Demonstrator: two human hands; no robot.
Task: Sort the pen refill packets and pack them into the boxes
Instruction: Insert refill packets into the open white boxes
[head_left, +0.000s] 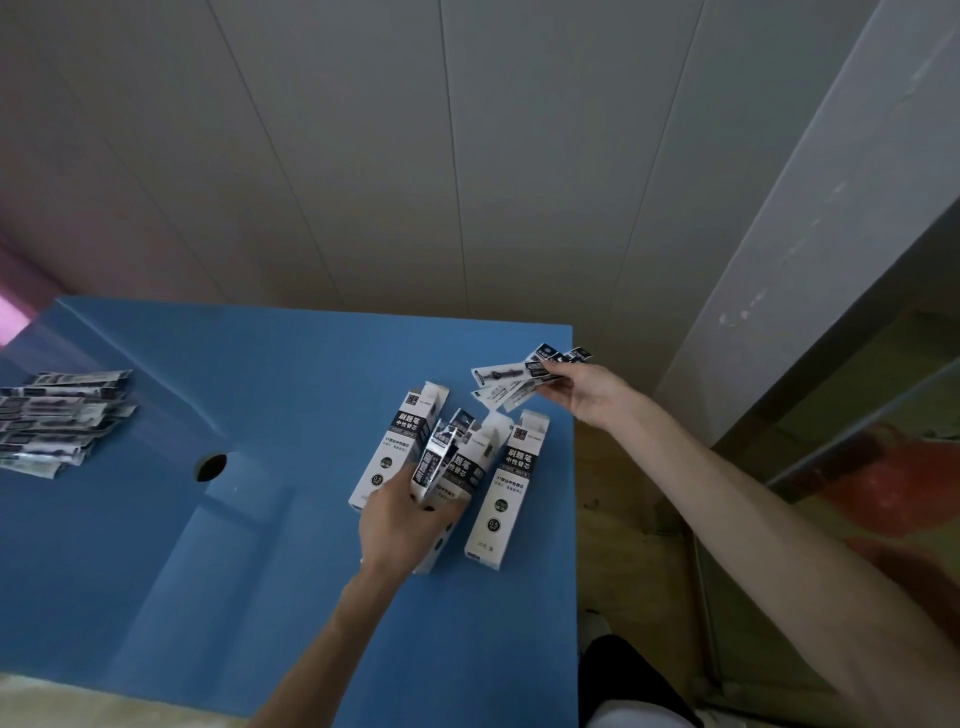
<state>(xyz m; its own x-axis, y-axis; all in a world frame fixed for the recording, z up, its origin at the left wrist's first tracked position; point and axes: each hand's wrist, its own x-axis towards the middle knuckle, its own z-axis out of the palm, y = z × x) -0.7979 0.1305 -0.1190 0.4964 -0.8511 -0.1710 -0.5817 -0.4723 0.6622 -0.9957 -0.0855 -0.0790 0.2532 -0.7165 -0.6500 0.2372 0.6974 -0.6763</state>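
Packing step under way at blue desk (291, 395). Left hand (402, 525) grips open box (439, 467), raised among three boxes lying flat near desk's right edge. Right hand (584, 392) pinches fan of refill packets (519, 382), fingers curled, just above boxes. Unsorted packet pile (62, 418) waits far left. Next, likely: align fan, slide into box mouth.

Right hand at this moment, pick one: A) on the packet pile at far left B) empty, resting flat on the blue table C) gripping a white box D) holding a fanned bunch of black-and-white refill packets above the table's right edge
D: the right hand pinches a fanned bunch of black-and-white refill packets in the air over the blue table's right edge, while the left hand grips a white cardboard box.
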